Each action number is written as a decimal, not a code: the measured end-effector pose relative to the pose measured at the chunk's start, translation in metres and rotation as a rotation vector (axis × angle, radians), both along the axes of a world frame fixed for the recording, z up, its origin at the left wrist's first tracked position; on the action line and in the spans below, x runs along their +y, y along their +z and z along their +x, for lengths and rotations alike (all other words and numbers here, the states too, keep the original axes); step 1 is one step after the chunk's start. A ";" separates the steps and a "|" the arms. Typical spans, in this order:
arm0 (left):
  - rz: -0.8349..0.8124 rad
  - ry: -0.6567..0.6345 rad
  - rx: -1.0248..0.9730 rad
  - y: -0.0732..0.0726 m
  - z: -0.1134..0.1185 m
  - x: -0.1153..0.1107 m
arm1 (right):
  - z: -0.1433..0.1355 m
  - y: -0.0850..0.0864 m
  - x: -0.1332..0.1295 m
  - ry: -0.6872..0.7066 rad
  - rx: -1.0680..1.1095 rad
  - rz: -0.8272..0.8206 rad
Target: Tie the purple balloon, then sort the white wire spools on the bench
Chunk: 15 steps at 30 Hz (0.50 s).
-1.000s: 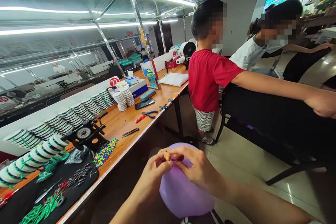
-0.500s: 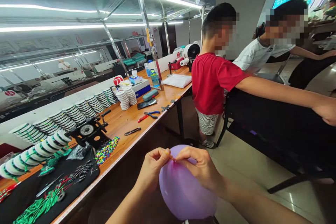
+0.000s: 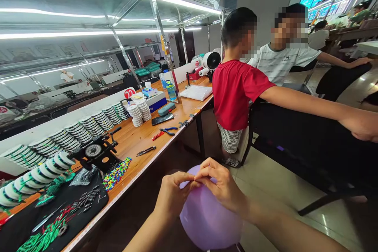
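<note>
A purple inflated balloon (image 3: 211, 218) is in front of me, low in the head view, off the table's edge. My left hand (image 3: 174, 191) pinches at its neck from the left, thumb and forefinger pressed together. From the right, my right hand (image 3: 220, 185) pinches at the same spot, its fingertips meeting those of the left. Both hands are closed, and the fingers hide the neck and its end.
Left of me runs a wooden workbench (image 3: 130, 138) with stacked white spools (image 3: 88, 128), a black winding device (image 3: 97, 151), colourful beads (image 3: 116, 173), snips (image 3: 146, 151) and pliers (image 3: 169, 130). A person in red (image 3: 233, 90) stands ahead, an arm over a black chair (image 3: 295, 145).
My fingertips have closed together over the balloon's neck, which showed between them before. The view has shifted slightly, and the person in white has turned and straightened.
</note>
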<state>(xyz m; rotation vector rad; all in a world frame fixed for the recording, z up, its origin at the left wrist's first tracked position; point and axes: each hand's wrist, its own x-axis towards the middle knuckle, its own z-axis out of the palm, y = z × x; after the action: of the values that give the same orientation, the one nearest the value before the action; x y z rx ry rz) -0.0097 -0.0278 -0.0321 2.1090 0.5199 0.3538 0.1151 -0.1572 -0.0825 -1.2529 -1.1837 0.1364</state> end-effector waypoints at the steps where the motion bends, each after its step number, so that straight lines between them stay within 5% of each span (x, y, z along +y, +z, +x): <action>1: 0.079 -0.007 0.026 0.003 0.000 0.000 | 0.002 0.001 0.000 0.030 -0.027 -0.001; 6: 0.196 -0.079 0.114 0.017 0.003 -0.001 | 0.016 0.007 -0.001 0.217 -0.152 -0.017; 15: 0.048 -0.201 0.118 0.025 0.012 0.004 | 0.032 0.018 -0.006 0.279 -0.433 -0.117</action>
<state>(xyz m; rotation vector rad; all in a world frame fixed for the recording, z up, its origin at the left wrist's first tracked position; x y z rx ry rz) 0.0019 -0.0239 -0.0075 2.2151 0.3652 0.1289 0.1469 -0.1634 -0.0643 -1.2488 -1.7459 0.1460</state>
